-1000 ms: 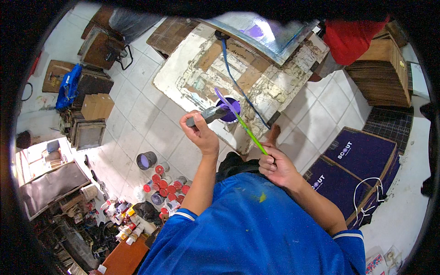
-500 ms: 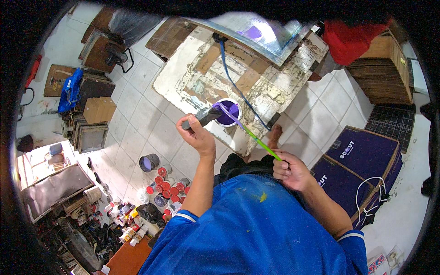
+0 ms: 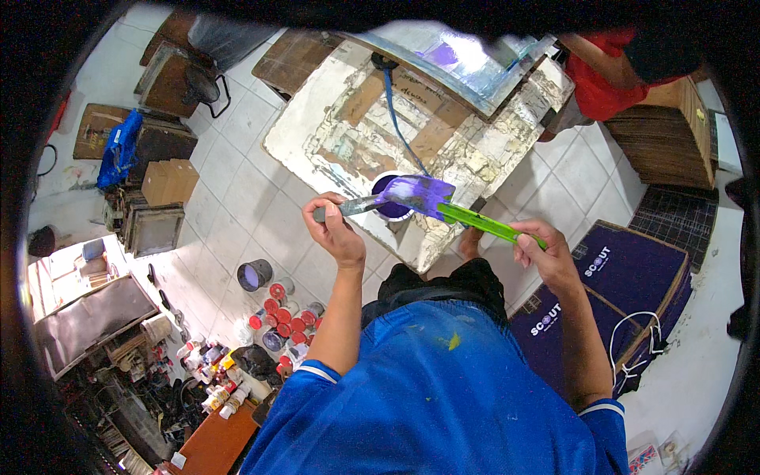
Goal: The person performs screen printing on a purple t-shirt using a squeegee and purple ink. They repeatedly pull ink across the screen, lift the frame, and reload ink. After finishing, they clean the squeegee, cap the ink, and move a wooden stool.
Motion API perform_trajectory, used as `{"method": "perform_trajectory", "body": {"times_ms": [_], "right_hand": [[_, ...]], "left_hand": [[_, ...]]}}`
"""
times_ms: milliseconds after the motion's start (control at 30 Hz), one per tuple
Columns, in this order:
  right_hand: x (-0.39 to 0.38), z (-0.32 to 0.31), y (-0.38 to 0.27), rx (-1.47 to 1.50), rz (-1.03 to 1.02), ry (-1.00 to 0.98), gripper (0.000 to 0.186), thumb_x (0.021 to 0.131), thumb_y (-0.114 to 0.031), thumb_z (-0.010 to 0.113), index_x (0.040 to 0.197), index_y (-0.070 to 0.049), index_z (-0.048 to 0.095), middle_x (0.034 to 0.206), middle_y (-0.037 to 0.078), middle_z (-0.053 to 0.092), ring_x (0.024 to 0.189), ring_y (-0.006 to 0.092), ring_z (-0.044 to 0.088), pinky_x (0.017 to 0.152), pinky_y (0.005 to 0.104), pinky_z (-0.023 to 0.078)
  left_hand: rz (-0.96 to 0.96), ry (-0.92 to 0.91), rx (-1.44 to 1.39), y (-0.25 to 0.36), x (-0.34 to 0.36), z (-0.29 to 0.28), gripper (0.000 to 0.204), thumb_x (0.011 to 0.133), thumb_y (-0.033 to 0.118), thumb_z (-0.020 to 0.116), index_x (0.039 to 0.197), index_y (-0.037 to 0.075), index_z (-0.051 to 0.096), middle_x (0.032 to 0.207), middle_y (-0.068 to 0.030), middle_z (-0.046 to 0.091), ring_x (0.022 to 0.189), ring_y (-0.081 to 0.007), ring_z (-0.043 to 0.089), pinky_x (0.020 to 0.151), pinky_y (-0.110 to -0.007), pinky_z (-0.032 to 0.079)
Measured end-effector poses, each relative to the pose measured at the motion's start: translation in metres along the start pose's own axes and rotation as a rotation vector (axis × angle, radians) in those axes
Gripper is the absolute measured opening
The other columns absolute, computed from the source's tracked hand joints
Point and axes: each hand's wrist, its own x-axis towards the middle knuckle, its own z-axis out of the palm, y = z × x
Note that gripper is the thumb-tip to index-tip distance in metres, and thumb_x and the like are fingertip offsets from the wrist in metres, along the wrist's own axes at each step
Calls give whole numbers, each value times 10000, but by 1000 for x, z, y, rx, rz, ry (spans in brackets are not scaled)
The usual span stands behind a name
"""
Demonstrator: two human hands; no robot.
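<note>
Spatula [image 3: 434, 198], its blade smeared with purple paint and its handle bright green, lies across the view above the white tub [image 3: 394, 218]. Its long axis runs nearly sideways, a little slanted: the handle end sits lower at the right, and the blade points left and slightly away from the person, broad face turned up. The right hand [image 3: 546, 249] has its fingers wrapped around the far end of the handle. The left hand [image 3: 339, 233] pinches a dark grey scraper [image 3: 356, 205] between thumb and fingers, its end directed right toward the painted blade; whether the two tools touch cannot be told.

The tub, with purple paint inside, stands near the close corner of a worn, flaking table [image 3: 289, 146], and a blue cable [image 3: 394, 119] crosses the top behind it. On the floor to the left are a dark bucket [image 3: 254, 275] and red-lidded jars [image 3: 277, 291]; dark purple boxes [image 3: 633, 261] stand at the right.
</note>
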Motion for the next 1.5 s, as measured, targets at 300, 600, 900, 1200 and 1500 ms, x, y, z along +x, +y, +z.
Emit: {"method": "perform_trajectory", "body": {"times_ms": [300, 600, 900, 1200, 1500], "right_hand": [[16, -22, 0, -32, -191, -113, 319, 963, 28, 554, 1248, -55, 670, 978, 55, 667, 809, 101, 576, 717, 252, 458], [29, -19, 13, -106, -85, -110, 351, 933, 58, 535, 1234, -42, 685, 1176, 56, 681, 886, 123, 599, 809, 274, 500], [50, -3, 37, -236, -73, -64, 285, 999, -10, 556, 1254, -45, 678, 962, 26, 618, 854, 122, 574, 784, 275, 481], [34, -2, 31, -201, -107, 12, 406, 908, 97, 511, 1266, -29, 655, 1063, 53, 660, 875, 137, 584, 810, 280, 489], [-10, 24, 32, -186, -226, 56, 428, 899, 97, 525, 1273, -57, 663, 979, 48, 646, 841, 133, 605, 780, 274, 493]], "left_hand": [[69, -121, -14, 1, 18, 2, 170, 926, 150, 558, 1033, 42, 481, 943, -125, 594, 867, -180, 554, 834, -343, 476], [62, -178, 20, 0, 25, 3, 225, 901, 205, 558, 1026, 41, 468, 925, -144, 579, 875, -202, 547, 841, -349, 467], [67, -184, 16, -2, 31, 3, 242, 894, 219, 570, 1020, 44, 462, 923, -143, 569, 865, -207, 542, 831, -356, 472], [77, -136, -31, 0, 32, -2, 227, 906, 206, 594, 1019, 54, 469, 929, -129, 586, 858, -192, 552, 842, -351, 473], [21, -64, -25, -5, 18, -6, 170, 947, 156, 567, 1042, 53, 470, 957, -115, 600, 881, -179, 558, 870, -353, 470]]}}
